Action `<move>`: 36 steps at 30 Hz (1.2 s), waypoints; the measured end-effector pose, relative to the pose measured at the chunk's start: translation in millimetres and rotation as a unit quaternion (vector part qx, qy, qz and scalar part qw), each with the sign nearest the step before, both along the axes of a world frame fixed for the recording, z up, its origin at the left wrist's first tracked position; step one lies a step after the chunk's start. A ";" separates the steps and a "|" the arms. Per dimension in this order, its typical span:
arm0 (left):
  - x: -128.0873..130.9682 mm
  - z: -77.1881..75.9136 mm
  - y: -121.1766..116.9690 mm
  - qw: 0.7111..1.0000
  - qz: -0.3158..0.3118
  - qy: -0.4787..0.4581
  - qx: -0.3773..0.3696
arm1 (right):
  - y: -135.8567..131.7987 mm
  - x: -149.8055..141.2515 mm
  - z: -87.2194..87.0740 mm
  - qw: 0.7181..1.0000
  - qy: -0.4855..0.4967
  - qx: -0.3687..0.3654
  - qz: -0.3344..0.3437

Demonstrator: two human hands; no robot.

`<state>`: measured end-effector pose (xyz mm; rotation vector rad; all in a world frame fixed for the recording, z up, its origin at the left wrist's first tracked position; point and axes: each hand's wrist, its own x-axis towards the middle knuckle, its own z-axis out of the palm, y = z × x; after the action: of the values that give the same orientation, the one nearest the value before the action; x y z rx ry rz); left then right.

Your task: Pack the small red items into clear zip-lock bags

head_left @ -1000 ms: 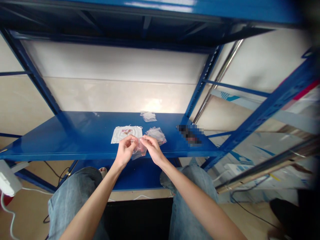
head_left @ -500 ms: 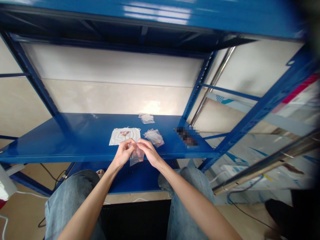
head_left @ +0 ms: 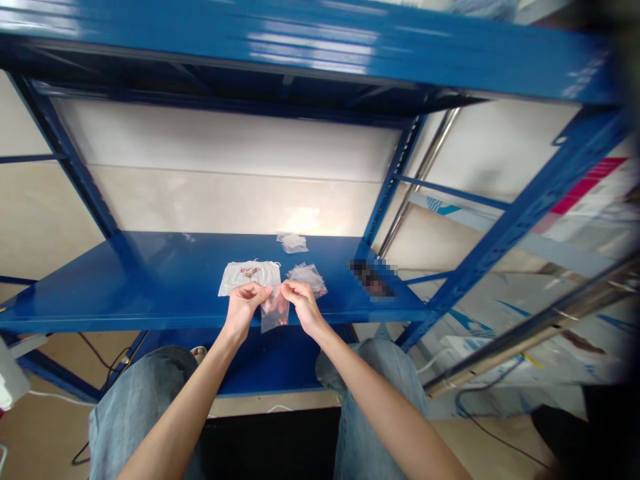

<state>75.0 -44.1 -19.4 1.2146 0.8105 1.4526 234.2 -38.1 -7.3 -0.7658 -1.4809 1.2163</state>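
Note:
Between my hands hangs a small clear plastic bag [head_left: 275, 317], held by its top edge just in front of the shelf's front rim. My left hand [head_left: 243, 308] pinches the top left corner between thumb and finger. The top right corner is pinched by my right hand [head_left: 303, 303]. Fingers show through the clear plastic, and I cannot tell whether anything is inside. Behind my left hand lies a white cloth pouch [head_left: 235, 277] with small red and gold pieces [head_left: 250, 272] on top. Beyond my right hand rests a pile of clear bags [head_left: 309, 274], some with reddish contents.
Another stack of clear bags [head_left: 293, 242] lies toward the back of the blue shelf [head_left: 150, 280]. A blurred-out dark object [head_left: 373, 278] is at the right end. Blue uprights [head_left: 400, 180] flank the shelf, and an upper shelf beam [head_left: 300, 47] runs overhead.
My hands have moved slightly apart, so the bag's top edge now stretches between them. The whole view has shifted slightly downward in the frame.

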 end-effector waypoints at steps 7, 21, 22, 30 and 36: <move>-7.5 2.4 2.1 0.998 0.005 0.058 0.028 | 5.4 0.1 -8.2 1.000 -0.016 -0.002 -0.014; -4.3 5.1 -3.2 0.985 -0.019 0.146 0.087 | 0.6 4.6 -3.1 0.999 -0.034 0.019 -0.013; -5.0 4.9 -2.5 0.987 -0.025 0.135 0.078 | 1.1 5.8 -0.6 0.999 -0.031 0.011 -0.007; -1.7 9.6 -1.9 0.994 -0.062 0.091 -0.009 | 11.9 32.9 18.5 0.999 -0.030 -0.020 0.036; 5.3 4.5 -1.7 0.983 -0.048 0.179 0.006 | 16.3 41.5 19.0 0.997 -0.070 -0.024 0.022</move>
<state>80.3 -45.8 -14.9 1.5293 0.9682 1.1772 275.7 -21.8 11.8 -0.8701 -1.5950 1.2557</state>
